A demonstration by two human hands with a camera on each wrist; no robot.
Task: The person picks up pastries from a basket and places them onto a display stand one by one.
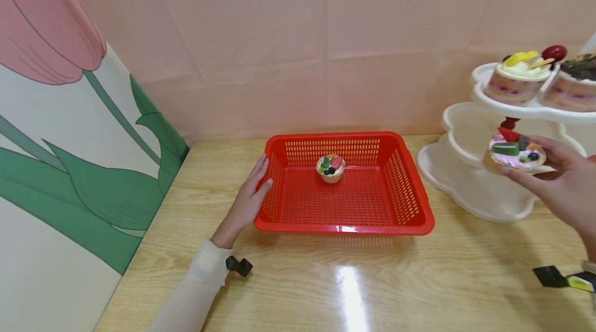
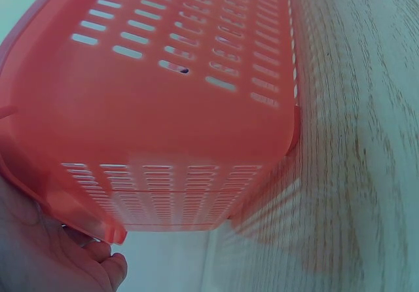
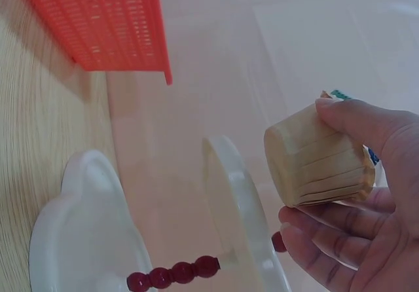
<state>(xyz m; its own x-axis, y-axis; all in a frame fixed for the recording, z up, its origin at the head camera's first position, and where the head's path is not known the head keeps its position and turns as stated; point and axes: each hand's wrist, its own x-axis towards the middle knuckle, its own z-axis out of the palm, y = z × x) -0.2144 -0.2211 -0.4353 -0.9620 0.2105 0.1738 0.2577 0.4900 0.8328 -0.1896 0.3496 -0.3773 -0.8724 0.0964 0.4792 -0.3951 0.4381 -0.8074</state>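
Observation:
A red plastic basket [image 1: 342,228] with slotted walls stands on the table. Inside it, toward the back, sits a small cupcake [image 1: 331,168] topped with fruit. My left hand [image 1: 247,200] rests at the basket's left rim, thumb over the edge; the left wrist view shows its fingers at the rim [image 2: 72,220]. My right hand [image 1: 565,174] holds a second cupcake [image 1: 516,153] with pink cream, a red piece, a green slice and dark berries. In the right wrist view, thumb and fingers grip the pale pleated cup [image 3: 321,161], held beside the tiered stand.
A white tiered stand [image 1: 479,202] with scalloped plates and a red beaded post [image 3: 183,272] stands to the right. On its top plate are two larger cakes, one with a cherry [image 1: 517,84], one with dark topping [image 1: 577,84]. A pink cloth [image 1: 279,53] hangs behind the table.

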